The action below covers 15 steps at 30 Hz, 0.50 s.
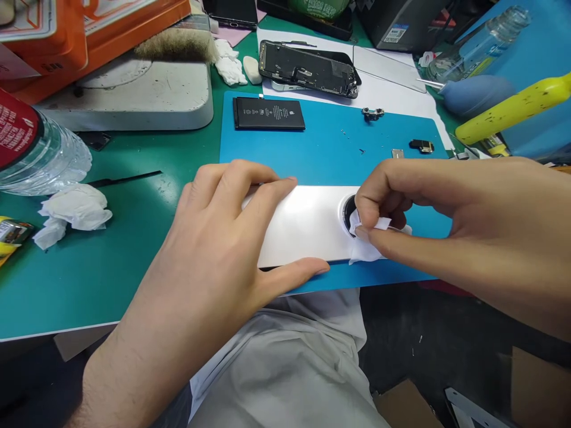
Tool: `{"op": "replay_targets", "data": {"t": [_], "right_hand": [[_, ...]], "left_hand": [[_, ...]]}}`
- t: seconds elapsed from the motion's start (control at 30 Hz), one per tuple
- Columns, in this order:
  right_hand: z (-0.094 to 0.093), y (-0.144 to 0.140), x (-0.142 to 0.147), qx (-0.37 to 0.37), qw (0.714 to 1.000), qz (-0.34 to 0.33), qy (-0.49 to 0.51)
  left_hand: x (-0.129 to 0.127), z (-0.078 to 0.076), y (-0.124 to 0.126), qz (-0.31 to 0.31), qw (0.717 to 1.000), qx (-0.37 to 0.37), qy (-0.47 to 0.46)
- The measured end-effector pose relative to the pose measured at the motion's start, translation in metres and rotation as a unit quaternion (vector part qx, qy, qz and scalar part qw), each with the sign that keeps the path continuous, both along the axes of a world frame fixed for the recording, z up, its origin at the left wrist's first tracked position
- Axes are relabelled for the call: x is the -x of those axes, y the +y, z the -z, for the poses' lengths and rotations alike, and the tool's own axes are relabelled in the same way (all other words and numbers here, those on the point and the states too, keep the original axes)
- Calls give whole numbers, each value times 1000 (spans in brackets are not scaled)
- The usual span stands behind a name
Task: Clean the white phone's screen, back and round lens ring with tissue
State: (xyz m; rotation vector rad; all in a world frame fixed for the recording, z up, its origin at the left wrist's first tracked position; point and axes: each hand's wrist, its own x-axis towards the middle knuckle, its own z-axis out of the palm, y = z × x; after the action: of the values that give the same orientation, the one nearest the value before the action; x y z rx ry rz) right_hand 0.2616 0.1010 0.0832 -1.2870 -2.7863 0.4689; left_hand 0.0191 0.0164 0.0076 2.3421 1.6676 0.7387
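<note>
A white, flat phone-like panel (307,223) lies on the blue mat (259,148), with a round black lens ring (349,213) near its right end. My left hand (223,232) grips the panel's left part, fingers on the far edge and thumb along the near edge. Pinched between the thumb and index finger of my right hand (428,208) is a folded white tissue (366,249). It touches the lens ring and hangs over the panel's near edge. My right hand hides the panel's right end.
Behind the panel lie a black phone battery (269,113), a small metal part (397,153) and tiny screws. Farther back rests an opened phone (310,68). Left are a water bottle (49,148) and crumpled tissue (78,211); right, a blue air blower (477,95) and yellow-handled tool (513,110).
</note>
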Motion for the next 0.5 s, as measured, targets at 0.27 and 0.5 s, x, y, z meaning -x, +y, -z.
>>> {"op": "replay_targets", "data": {"t": [0.27,0.5], "right_hand": [[2,2,-1,-22,1000,-8,-7],[2,1,-2,-18,1000,-6,-10]], "left_hand": [[-1,-1,0,-4,1000,2,-4],[1,0,2,-3,1000,3,0]]}}
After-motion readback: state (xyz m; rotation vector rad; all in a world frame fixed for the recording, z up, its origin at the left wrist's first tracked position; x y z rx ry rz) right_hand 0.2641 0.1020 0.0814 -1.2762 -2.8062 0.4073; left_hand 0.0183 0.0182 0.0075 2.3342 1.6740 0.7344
